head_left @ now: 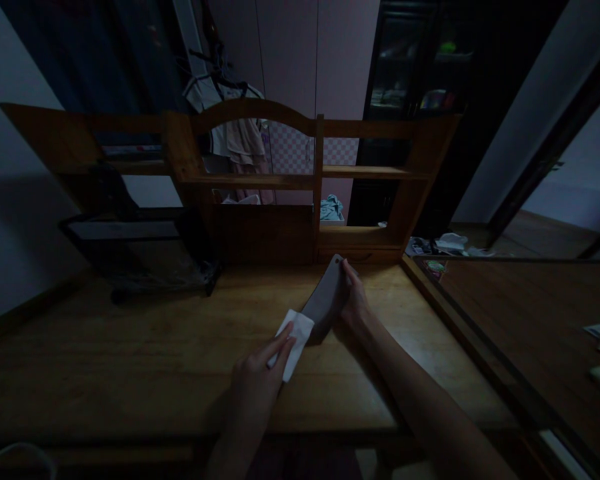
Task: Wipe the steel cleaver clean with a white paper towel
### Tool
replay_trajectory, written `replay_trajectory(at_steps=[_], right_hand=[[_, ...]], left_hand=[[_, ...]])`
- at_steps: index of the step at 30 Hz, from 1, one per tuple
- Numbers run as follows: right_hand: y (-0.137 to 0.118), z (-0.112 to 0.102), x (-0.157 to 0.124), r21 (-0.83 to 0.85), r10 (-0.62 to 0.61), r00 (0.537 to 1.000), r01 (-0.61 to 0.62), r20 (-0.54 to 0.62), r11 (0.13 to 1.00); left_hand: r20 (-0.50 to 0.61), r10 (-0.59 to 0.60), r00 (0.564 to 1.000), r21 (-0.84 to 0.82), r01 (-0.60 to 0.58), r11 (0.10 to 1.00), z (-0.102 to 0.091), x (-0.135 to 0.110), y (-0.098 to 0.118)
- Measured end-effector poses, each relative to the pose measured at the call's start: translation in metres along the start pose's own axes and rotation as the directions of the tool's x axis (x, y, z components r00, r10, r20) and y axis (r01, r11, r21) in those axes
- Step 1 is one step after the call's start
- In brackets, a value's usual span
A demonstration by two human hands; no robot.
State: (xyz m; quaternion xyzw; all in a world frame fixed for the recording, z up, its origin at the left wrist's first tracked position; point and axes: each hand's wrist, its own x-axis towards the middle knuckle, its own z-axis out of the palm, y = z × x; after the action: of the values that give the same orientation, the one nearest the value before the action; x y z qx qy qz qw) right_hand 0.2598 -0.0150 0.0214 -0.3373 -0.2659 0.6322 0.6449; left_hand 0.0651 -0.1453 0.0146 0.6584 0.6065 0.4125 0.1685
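A grey cleaver, with a small hole in its far corner, is held slantwise just above the wooden desk. At the far end of its blade, my right hand is closed on the edge, thumb near the hole. A folded white tissue is pinched in the fingers of my left hand and lies over the near end of the cleaver. The tissue and my left hand cover most of the handle; only a dark tip shows below them.
The wooden desk has a shelf unit along its back. A dark-framed monitor-like object, partly wrapped in clear plastic, stands at the left. Beyond the desk's right edge is a brown surface with papers. A white cable curves at the lower left.
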Motion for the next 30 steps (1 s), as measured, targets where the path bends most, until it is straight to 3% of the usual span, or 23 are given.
replay_trajectory(at_steps=[4, 10, 19, 30], right_hand=[[-0.006, 0.005, -0.006, 0.087, 0.12, 0.993, -0.12, 0.008, 0.989], [-0.01, 0.005, -0.008, 0.091, 0.128, 0.991, -0.131, 0.041, 0.987], [-0.011, 0.005, -0.007, 0.097, 0.142, 0.989, -0.145, 0.032, 0.985], [-0.011, 0.006, -0.004, 0.124, 0.183, 0.983, -0.183, 0.014, 0.975]], left_hand=[[-0.003, -0.014, 1.0, -0.057, 0.013, 0.998, 0.008, 0.014, 0.013], [-0.016, -0.065, 0.998, -0.149, 0.062, 0.987, 0.014, 0.025, 0.024], [-0.059, -0.075, 0.995, -0.24, 0.059, 0.969, 0.016, 0.019, 0.024], [-0.023, -0.127, 0.992, -0.178, 0.121, 0.977, 0.011, 0.008, 0.015]])
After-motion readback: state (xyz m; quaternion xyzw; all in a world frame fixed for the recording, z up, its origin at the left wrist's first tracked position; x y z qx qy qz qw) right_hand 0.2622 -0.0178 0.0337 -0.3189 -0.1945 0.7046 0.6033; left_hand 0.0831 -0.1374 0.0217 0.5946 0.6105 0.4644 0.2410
